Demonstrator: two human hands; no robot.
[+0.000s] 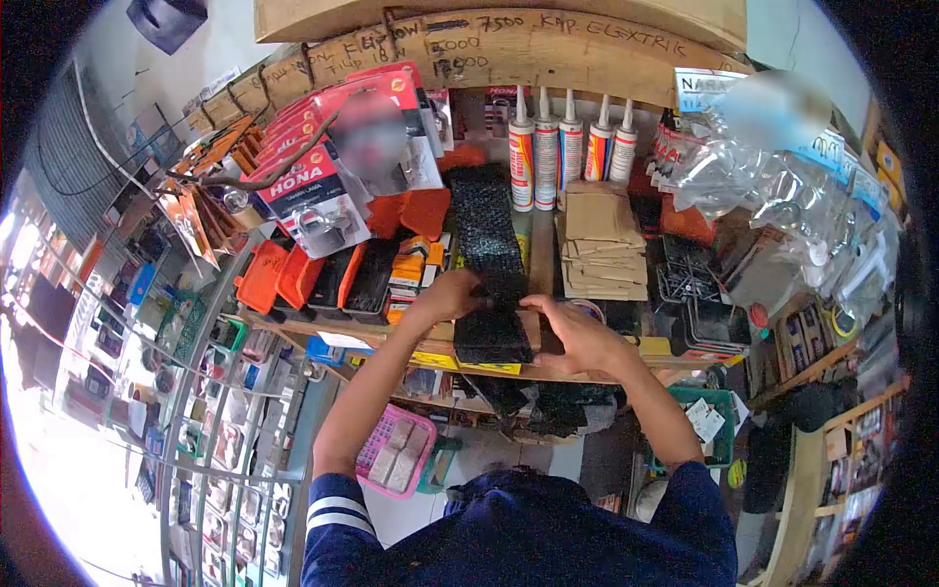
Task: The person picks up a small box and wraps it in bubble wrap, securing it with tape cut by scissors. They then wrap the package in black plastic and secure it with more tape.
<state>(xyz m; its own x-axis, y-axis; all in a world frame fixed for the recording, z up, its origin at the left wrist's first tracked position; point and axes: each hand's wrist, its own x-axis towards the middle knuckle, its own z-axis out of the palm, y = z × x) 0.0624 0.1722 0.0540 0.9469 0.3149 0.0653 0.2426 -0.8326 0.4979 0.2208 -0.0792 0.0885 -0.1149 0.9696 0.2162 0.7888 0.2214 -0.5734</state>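
Observation:
A long black strip of crinkled, shiny sheet material [486, 230], perhaps plastic, lies from the back of the wooden shelf to its front edge. Its near end [492, 338] looks thicker and folded, and overlaps the edge. My left hand [452, 298] is on its left side, fingers curled in and closed at the black material; the fingertips are partly hidden. On the right side, my right hand [579, 336] has its thumb and fingers apart, with the fingertips at the strip's edge. Yellow boxes [435, 360] show beneath the near end.
Orange bins [293, 279] and packaged padlocks [313, 201] stand at left. Behind are sealant tubes [546, 152]; brown envelopes [599, 245] lie right of the strip. Bags of bulbs [773, 176] hang at right. Below are a pink basket [370, 460] and a green crate [722, 445].

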